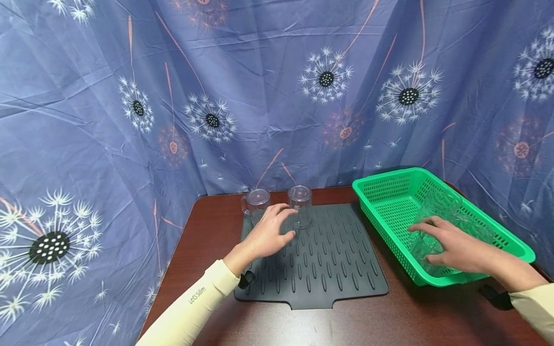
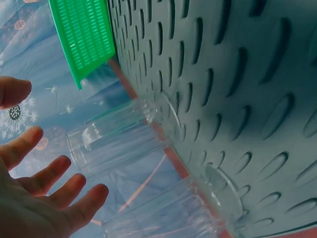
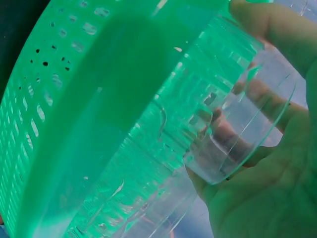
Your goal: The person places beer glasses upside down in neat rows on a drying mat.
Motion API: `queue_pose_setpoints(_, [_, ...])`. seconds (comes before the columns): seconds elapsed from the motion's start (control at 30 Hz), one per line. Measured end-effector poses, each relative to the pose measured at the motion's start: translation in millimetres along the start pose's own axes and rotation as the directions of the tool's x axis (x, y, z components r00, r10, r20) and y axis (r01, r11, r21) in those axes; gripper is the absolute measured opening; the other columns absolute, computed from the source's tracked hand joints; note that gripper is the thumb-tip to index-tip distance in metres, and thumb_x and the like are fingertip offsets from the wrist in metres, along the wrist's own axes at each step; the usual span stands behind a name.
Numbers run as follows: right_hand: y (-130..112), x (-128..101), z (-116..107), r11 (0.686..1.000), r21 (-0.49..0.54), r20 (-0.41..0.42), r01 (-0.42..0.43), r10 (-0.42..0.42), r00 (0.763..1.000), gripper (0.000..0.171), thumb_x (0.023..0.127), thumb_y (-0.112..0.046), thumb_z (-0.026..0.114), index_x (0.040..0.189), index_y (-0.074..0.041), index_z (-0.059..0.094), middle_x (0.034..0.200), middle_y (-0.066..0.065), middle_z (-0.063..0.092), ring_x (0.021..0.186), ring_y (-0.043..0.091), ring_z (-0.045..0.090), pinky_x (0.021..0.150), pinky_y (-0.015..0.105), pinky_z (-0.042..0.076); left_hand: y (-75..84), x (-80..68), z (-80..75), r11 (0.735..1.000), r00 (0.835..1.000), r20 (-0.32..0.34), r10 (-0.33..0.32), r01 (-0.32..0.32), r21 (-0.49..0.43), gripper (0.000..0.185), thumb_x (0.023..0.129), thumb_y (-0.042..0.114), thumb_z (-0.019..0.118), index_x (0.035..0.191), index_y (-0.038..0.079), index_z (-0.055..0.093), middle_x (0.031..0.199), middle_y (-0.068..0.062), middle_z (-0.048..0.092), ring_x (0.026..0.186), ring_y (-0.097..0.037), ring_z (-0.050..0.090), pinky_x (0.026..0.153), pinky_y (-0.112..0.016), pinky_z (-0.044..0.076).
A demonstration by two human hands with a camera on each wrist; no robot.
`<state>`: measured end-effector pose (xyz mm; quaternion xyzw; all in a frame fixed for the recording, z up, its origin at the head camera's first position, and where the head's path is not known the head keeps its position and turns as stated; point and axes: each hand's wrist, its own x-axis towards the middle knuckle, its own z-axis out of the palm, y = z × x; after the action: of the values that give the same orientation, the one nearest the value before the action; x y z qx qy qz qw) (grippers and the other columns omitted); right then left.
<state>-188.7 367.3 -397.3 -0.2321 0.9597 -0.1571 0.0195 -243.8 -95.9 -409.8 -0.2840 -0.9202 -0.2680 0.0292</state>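
Two clear glasses stand upside down at the back of a dark grey ribbed mat [image 1: 329, 259]: one on the left [image 1: 258, 203] and one on the right [image 1: 300, 204]. My left hand [image 1: 283, 222] hovers open just in front of them, fingers spread and apart from the glass. In the left wrist view the open left hand [image 2: 44, 188] faces the nearer glass [image 2: 119, 139] and the second glass [image 2: 168, 213]. My right hand [image 1: 426, 242] reaches into a green basket [image 1: 389, 185] and grips a clear glass [image 1: 434, 206]. In the right wrist view its fingers [image 3: 277, 39] curl round that glass [image 3: 223, 119].
The mat and basket sit on a dark brown table [image 1: 207, 226] against a blue curtain with dandelion prints [image 1: 277, 96]. More clear glassware [image 1: 478, 228] lies in the basket. The basket's perforated wall [image 3: 89, 109] fills the right wrist view.
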Motion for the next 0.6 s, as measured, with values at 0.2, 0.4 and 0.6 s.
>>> queue_pose_setpoints(0.2, [0.4,0.4,-3.1,0.999,-0.013,0.011,-0.034,0.034,0.999,0.073,0.078,-0.035,0.086,0.141,-0.016,0.054,0.125,0.02,0.052,0.104,0.03,0.06,0.068,0.036,0.048,-1.1,-15.5,9.1,1.0,0.999,0.038,-0.031,0.031,0.0,0.05,0.095,0.032,0.067,0.143,0.025,0.054,0.152,-0.005,0.044,0.141,-0.025,0.039,0.106,-0.052,0.043])
queue_pose_setpoints(0.4, [0.6,1.9,-4.2,0.999,-0.004,0.033,-0.049,0.049,0.998,0.073,0.079,-0.038,0.084,0.141,-0.014,0.054,0.13,0.024,0.05,0.105,0.033,0.062,0.068,0.037,0.048,-3.8,-25.6,17.2,0.998,0.996,0.062,-0.057,0.056,0.006,0.05,0.095,0.034,0.068,0.142,0.025,0.055,0.148,-0.001,0.047,0.138,-0.024,0.042,0.107,-0.05,0.043])
queue_pose_setpoints(0.6, [2.0,2.3,-3.6,0.999,0.004,0.027,-0.048,0.048,0.998,0.074,0.079,-0.043,0.084,0.14,-0.013,0.054,0.131,0.025,0.049,0.101,0.027,0.062,0.068,0.037,0.048,-9.9,-35.3,25.0,0.996,0.991,0.103,-0.09,0.091,-0.01,0.051,0.094,0.034,0.068,0.142,0.023,0.056,0.148,-0.004,0.048,0.138,-0.027,0.043,0.107,-0.053,0.042])
